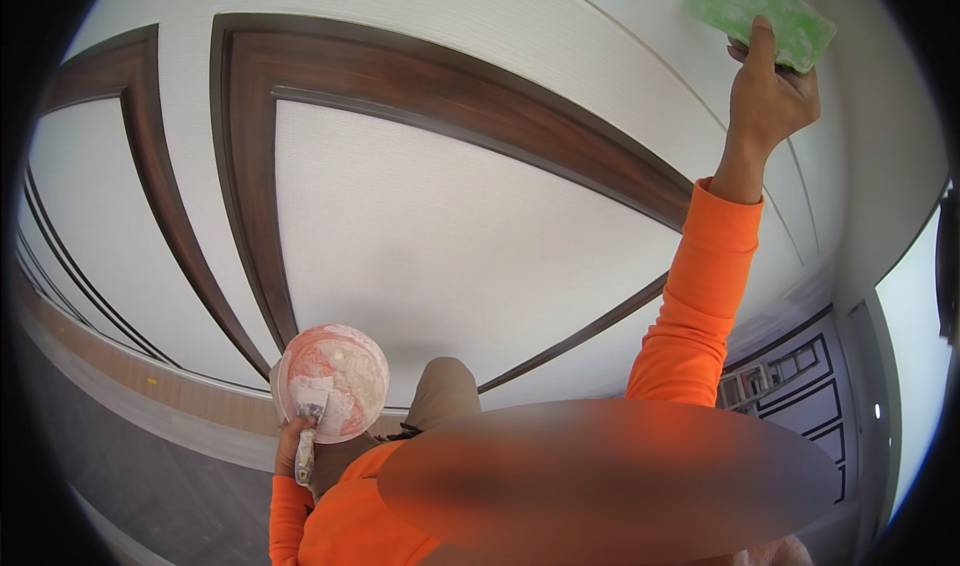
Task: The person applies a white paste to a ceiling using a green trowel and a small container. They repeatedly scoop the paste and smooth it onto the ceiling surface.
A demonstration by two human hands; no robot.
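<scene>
My right hand [775, 96] is raised high at the upper right, closed around a flat green plastic spreader [755, 11] smeared with white. It is up by the top of the white wall [600, 26]. Low on the left, my left hand [289, 446] grips the rim of a round reddish tub [350, 366] coated inside with white putty. A putty knife [307, 446] rests against that rim at my fingers, its blade in the putty and its pale, stained handle pointing down. Part of my left hand is hidden behind the knife handle and tub.
Dark brown wooden moulding [450, 76] frames white panels on the wall before me. A wooden skirting band [130, 351] runs along the grey floor [170, 466] at left. An aluminium ladder [770, 376] stands at the far right. A blurred oval covers the lower middle.
</scene>
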